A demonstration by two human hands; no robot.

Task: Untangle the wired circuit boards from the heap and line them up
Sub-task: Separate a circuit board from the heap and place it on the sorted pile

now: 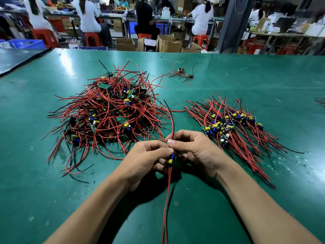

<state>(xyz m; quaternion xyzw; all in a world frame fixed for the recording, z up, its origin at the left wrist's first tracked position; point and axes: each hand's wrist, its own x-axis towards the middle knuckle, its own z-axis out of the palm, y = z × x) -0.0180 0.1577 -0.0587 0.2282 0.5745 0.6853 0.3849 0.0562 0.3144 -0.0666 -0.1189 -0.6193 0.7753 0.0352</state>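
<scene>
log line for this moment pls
step: untangling | left hand + right hand: hold one red-and-black-wired circuit board | tangled board heap: left | lined-up boards: right

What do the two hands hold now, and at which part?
One wired circuit board: left hand grips the board itself, right hand pinches its upper wires.

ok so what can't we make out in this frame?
The board, head view: fingers of the left hand and right hand cover all but its capacitors.
Its wires: ends cut off by the bottom edge.
The heap: lower boards buried under tangle, no count possible.
The far cluster: too small to count boards.
The strands at the right edge: mostly cut off.
</scene>
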